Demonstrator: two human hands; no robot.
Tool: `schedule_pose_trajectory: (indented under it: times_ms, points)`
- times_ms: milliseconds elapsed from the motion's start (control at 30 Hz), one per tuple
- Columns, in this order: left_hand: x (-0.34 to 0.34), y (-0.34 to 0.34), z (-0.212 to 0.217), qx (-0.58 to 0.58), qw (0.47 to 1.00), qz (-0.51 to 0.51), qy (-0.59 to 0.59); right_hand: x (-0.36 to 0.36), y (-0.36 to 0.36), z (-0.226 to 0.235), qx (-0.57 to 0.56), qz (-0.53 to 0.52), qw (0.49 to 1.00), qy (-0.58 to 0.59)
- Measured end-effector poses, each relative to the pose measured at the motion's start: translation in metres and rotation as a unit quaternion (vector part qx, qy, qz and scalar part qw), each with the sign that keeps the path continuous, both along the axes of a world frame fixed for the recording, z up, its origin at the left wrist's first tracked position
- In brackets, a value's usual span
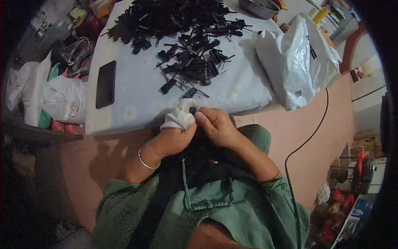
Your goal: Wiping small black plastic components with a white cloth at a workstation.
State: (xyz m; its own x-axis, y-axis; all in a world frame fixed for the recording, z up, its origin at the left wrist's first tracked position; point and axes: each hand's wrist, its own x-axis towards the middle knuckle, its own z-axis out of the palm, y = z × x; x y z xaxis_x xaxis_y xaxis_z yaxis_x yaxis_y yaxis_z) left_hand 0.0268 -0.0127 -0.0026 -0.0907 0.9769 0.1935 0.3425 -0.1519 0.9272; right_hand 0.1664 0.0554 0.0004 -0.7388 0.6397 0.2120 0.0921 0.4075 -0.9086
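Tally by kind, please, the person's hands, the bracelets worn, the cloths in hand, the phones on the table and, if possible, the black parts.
Hands: 2 (left hand, right hand)
Bracelet: 1
White cloth: 1
Phone on the table: 1
Black parts: too overlapped to count
Total, without black parts: 5
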Motion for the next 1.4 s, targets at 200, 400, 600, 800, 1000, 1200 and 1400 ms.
schedule_pose_trajectory:
  times_ms: [200,400,600,800,1000,1200,1400]
  points:
    - [0.002,-0.007,-0.003,0.159,0.968,0.011,0.192,-0.006,-0.011,-0.014,-0.117,-0.013,0.992,0.044]
    - [-0.001,-0.009,0.020,0.072,0.981,0.020,0.181,0.006,0.022,-0.016,0.001,-0.054,0.994,-0.098]
    - [-0.019,-0.001,0.024,0.087,0.983,0.060,0.153,0.007,0.040,-0.015,0.300,-0.166,0.916,-0.210]
    - [-0.023,0.006,0.035,0.163,0.942,0.012,0.293,0.029,0.039,0.002,0.255,-0.185,0.943,-0.110]
    - [-0.014,0.002,0.041,0.056,0.968,-0.229,0.084,0.029,0.027,0.010,-0.269,0.052,0.961,-0.046]
    - [-0.010,0.007,0.031,-0.005,0.978,-0.079,-0.192,0.016,0.008,0.000,0.008,-0.107,0.991,0.073]
    - [0.010,0.005,0.012,-0.025,0.982,0.077,-0.172,0.002,-0.013,0.016,0.302,-0.059,0.949,0.074]
